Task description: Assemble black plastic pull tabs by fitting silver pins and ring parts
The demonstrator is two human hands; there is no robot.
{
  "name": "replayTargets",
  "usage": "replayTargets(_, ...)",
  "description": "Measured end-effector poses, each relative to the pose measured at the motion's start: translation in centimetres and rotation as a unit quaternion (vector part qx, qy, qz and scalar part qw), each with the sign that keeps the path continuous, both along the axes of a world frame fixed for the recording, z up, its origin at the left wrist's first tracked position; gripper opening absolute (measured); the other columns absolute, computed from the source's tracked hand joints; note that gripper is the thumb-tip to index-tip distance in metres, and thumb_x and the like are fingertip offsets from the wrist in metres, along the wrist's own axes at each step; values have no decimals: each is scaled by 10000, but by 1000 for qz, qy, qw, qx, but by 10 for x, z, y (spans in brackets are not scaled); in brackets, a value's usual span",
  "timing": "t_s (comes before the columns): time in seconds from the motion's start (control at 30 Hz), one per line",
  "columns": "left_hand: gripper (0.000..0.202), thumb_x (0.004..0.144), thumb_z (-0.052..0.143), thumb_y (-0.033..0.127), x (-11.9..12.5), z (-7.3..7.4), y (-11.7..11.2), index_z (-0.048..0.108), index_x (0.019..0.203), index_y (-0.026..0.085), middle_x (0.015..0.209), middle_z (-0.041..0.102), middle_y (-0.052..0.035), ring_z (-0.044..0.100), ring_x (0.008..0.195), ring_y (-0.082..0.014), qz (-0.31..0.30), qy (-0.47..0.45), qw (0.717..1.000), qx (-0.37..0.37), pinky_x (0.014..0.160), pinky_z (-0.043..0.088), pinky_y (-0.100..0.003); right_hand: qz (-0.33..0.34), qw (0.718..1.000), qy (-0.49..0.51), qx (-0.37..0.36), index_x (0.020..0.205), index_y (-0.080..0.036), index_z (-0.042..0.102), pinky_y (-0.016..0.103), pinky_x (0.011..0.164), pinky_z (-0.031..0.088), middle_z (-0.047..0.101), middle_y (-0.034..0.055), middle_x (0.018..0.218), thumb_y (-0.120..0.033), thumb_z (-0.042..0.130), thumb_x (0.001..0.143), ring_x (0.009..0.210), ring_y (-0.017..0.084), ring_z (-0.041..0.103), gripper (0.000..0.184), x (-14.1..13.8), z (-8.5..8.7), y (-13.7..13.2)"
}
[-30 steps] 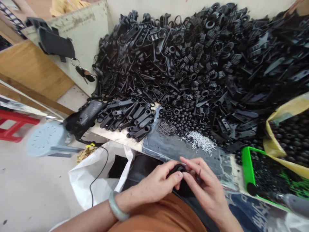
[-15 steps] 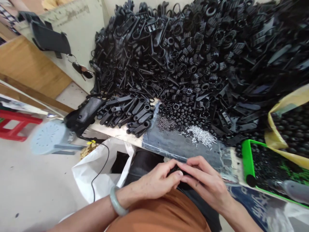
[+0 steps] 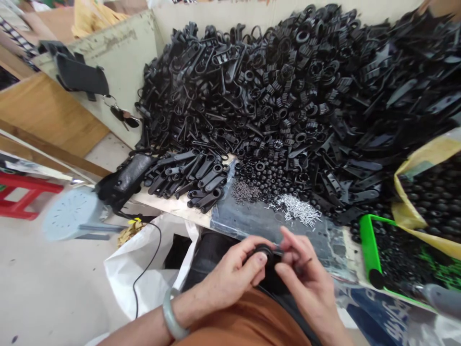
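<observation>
While the left hand point(image 3: 230, 281) grips a part point(image 3: 265, 250) and the right hand point(image 3: 309, 288) pinches a pin point(image 3: 305, 262) beside it, one stack point(image 3: 198, 180) lies sorted; the heap point(image 3: 288, 96) looks unsorted.

No text can be read in full. The only lettering is on the blue sheet point(image 3: 391, 315) just below the green tray point(image 3: 364, 240). It carries large pale characters printed at a slant. They are blurred, creased under clear film and cut off by the picture's edge, so no letter or word can be made out. Above and to the left of the green tray, no label, brand, number or sign is legible.
</observation>
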State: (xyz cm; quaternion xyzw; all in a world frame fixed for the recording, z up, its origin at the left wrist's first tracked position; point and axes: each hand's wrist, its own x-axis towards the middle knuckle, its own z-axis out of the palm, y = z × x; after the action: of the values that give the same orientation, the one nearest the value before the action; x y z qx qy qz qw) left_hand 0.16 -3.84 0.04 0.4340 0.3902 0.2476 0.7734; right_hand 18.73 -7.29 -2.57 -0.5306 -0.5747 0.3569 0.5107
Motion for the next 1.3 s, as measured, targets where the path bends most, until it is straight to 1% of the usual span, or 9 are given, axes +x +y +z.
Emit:
replayTargets(0.13,381,1023,521,497,1,2,3,598,1265,213,732,501,35,424,614,-99,55,45,993,92,575,351,-221,-15,993,109,-50,1023,-232,766,212,537,484,619,9,799,-417,693,953,585,110,533,211,-17,1,9)
replayTargets(0.23,356,1036,495,462,0,-6,8,617,1260,213,723,518,31,448,639,-115,43,120,981,150,609,382,-234,3,991,110,-77,818,-199,724,230,558,469,608,4,726,-439,649,976,593,123,534,297,-27,-6,20)
replayTargets(0.5,422,1039,477,420,-10,-13,19,554,1399,212,713,572,37,492,623,-119,-12,123,981,149,615,403,-239,76,993,21,-88,907,-195,768,245,620,493,646,16,721,-448,602,1001,650,146,590,317,-15,-9,34)
replayTargets(0.7,374,1067,404,363,-3,-11,13,576,1363,212,916,703,-34,649,801,-161,35,178,952,247,798,514,-283,11,999,16,-40,958,-205,805,258,636,530,693,29,765,-427,652,973,656,152,620,270,-23,-8,32)
replayTargets(0.8,400,1051,412,300,0,-17,15,531,1426,231,1213,713,-103,685,1056,-229,18,234,921,310,975,509,-369,-1,993,78,-86,1044,-198,809,257,570,506,670,28,749,-524,631,968,599,136,563,379,-27,-15,31)
replayTargets(0.9,551,993,470,239,-1,-17,18,413,1539,188,1188,710,-151,661,1105,-298,-5,297,893,337,1025,470,-479,7,975,144,-171,1118,-188,801,227,485,434,616,6,679,-569,669,930,522,102,467,445,-25,-20,31)
replayTargets(0.97,654,947,524,228,-3,-13,19,340,1571,161,1134,700,-143,643,1069,-291,-5,289,909,300,1008,460,-482,0,962,175,-210,1156,-185,792,208,442,372,570,-17,621,-563,739,876,487,84,402,473,-22,-22,31)
replayTargets(1.1,692,869,598,244,-3,-3,23,355,1511,154,853,648,-15,589,800,-188,-14,138,989,52,796,459,-333,-2,950,216,-226,1188,-182,778,196,410,283,493,-52,561,-560,776,842,452,62,293,513,-17,-22,34)
replayTargets(1.3,486,805,680,294,-1,1,23,576,1256,145,790,608,8,556,827,-169,16,38,996,-73,830,392,-308,10,975,140,-171,1019,-214,839,217,482,413,642,44,834,-545,744,877,596,107,506,373,-20,-16,40)
